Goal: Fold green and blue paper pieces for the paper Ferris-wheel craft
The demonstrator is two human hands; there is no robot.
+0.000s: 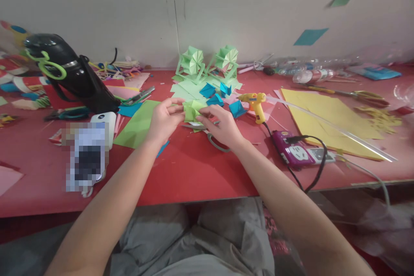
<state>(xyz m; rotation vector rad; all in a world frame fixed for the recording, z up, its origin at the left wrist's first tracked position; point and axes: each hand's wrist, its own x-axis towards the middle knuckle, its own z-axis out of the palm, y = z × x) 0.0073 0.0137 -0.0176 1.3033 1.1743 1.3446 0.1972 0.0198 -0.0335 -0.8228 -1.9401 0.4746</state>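
Observation:
Between my two hands is a small folded piece of light-green paper (pixel 192 111), held above the red tabletop. My left hand (pixel 166 120) pinches its left edge with thumb and fingers. On the right side, the fingers of my right hand (pixel 221 123) are closed on the same paper. Scissors (pixel 218 143) lie under my right hand, partly hidden. Several folded blue paper pieces (pixel 212 100) sit just beyond the hands. A green paper sheet (pixel 137 124) lies to the left of my left hand.
Two green paper wheel models (pixel 192 61) stand at the back. A yellow glue gun (pixel 255 102), a purple power strip (pixel 293 151), a clear ruler (pixel 349 127) and yellow sheets (pixel 320 114) are to the right. A black bottle (pixel 71 69) and a phone (pixel 89 157) are left.

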